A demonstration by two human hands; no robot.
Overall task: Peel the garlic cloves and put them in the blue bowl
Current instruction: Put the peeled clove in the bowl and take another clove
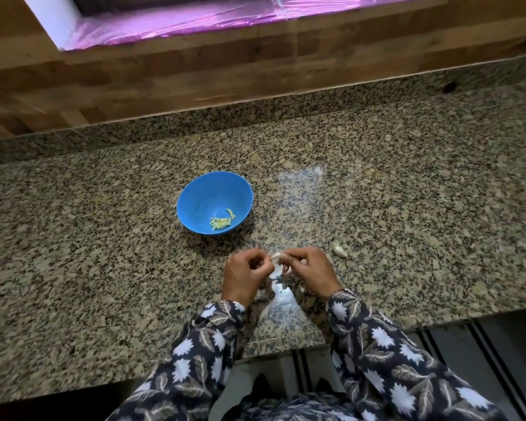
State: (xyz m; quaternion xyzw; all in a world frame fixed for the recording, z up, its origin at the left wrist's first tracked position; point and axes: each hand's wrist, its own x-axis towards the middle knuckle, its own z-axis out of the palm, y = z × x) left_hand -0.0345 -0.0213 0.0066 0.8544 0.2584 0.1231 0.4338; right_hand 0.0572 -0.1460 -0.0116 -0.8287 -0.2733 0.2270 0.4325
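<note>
A blue bowl (214, 194) stands on the granite counter, with several pale yellow peeled garlic pieces (222, 221) at its bottom right. Below and to the right of it, my left hand (245, 276) and my right hand (308, 271) meet above the counter and pinch one whitish garlic clove (276, 257) between their fingertips. Bits of white skin (277, 273) hang or lie between the hands. Another unpeeled garlic clove (340, 250) lies on the counter just right of my right hand.
The speckled granite counter (407, 208) runs wide to both sides, with its front edge near my sleeves. Behind it rises a wooden wall (134, 83) with a purple-lit ledge (179, 22). A small dark hole (450, 86) sits at the counter's back right.
</note>
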